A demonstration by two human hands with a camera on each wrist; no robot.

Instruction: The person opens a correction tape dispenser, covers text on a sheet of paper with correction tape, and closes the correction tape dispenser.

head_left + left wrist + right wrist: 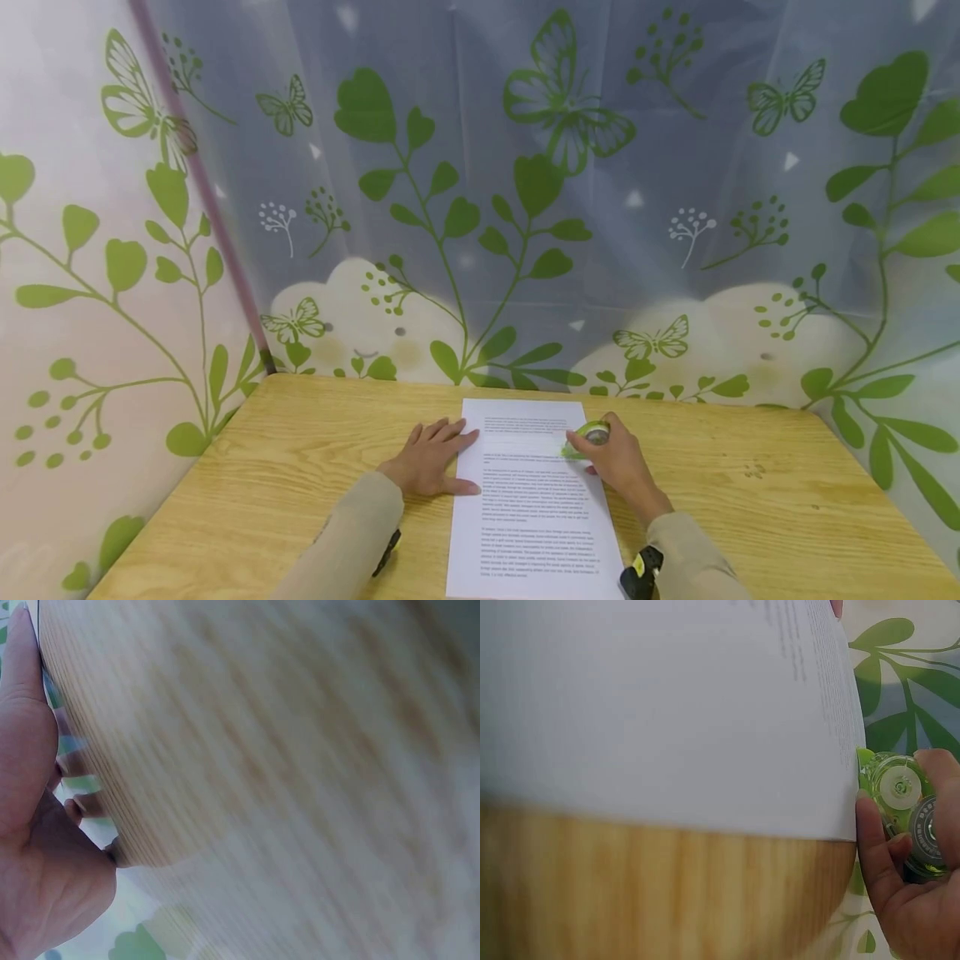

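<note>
A printed sheet of white paper (536, 517) lies lengthwise on the wooden table. My left hand (429, 460) is spread flat at its left edge, with thumb and fingertips resting on the page. In the left wrist view, the left hand (45, 847) shows its extended thumb against the tabletop. On the right side of the page, my right hand (624, 465) grips a translucent green correction tape (597, 432), its tip down at the text near a blank band. The right wrist view shows fingers and thumb around the correction tape (898, 786), two round reels visible inside its case.
The wooden table (315, 433) extends to both sides of the sheet. Behind it hangs a curtain (465, 250) printed with green leaves and butterflies, and a pale patterned curtain (82, 333) covers the left side. Dark wrist cameras sit below both hands.
</note>
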